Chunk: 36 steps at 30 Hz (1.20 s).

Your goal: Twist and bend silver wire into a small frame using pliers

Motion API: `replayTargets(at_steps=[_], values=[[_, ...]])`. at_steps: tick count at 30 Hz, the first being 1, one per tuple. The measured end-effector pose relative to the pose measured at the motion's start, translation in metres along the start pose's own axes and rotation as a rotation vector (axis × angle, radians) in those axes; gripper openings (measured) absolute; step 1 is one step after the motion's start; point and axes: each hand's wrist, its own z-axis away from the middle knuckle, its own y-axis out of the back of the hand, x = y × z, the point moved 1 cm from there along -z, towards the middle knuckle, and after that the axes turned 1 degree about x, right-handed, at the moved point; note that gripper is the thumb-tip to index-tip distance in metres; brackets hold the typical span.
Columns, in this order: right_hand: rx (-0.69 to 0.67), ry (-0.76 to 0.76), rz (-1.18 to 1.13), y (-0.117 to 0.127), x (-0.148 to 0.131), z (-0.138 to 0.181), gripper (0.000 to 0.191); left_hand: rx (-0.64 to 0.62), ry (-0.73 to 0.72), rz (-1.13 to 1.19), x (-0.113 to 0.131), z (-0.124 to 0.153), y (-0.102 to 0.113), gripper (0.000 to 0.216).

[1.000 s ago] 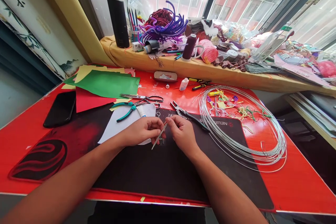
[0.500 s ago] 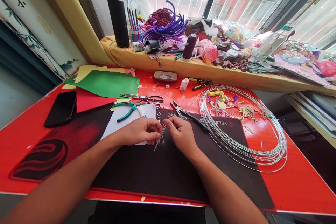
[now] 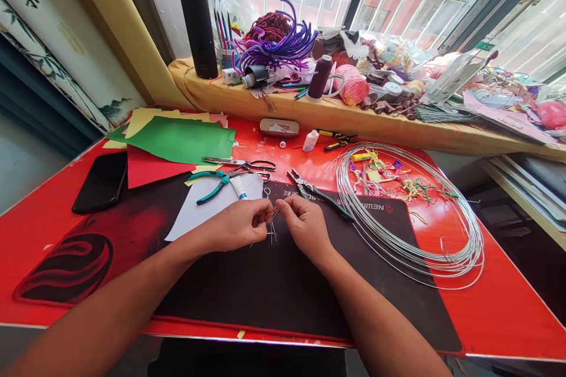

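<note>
My left hand and my right hand meet over the black desk mat, both pinched on a short piece of silver wire held between the fingertips. Most of the wire is hidden by my fingers. A few small wire bits lie on the mat just under my hands. A white sheet of paper lies beneath my left hand.
A big coil of silver wire lies to the right. Black pliers, teal-handled pliers, scissors, coloured paper and a black phone lie behind my hands. The window ledge is crowded with craft supplies.
The wire stuck out down and to the left between my hands; now my left fingers have closed over it and only a short stub shows. Both hands drew slightly closer together.
</note>
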Motion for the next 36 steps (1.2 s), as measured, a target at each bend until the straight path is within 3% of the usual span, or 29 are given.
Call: replayTargets(at_steps=[5, 14, 31, 36], values=[[0.036, -0.081, -0.084, 0.004, 0.005, -0.003, 0.039, 0.08, -0.026, -0.009, 0.004, 0.001, 0.001, 0.018], [0.026, -0.104, -0.099, 0.004, 0.014, -0.006, 0.04, 0.107, -0.159, -0.3, 0.0, 0.001, -0.001, 0.034], [-0.007, -0.019, 0.045, 0.004, 0.016, -0.008, 0.035, 0.095, -0.352, -0.732, -0.008, 0.002, -0.01, 0.038], [-0.012, -0.017, 0.039, 0.004, 0.016, -0.008, 0.035, 0.112, -0.351, -0.722, -0.011, 0.002, -0.011, 0.035]])
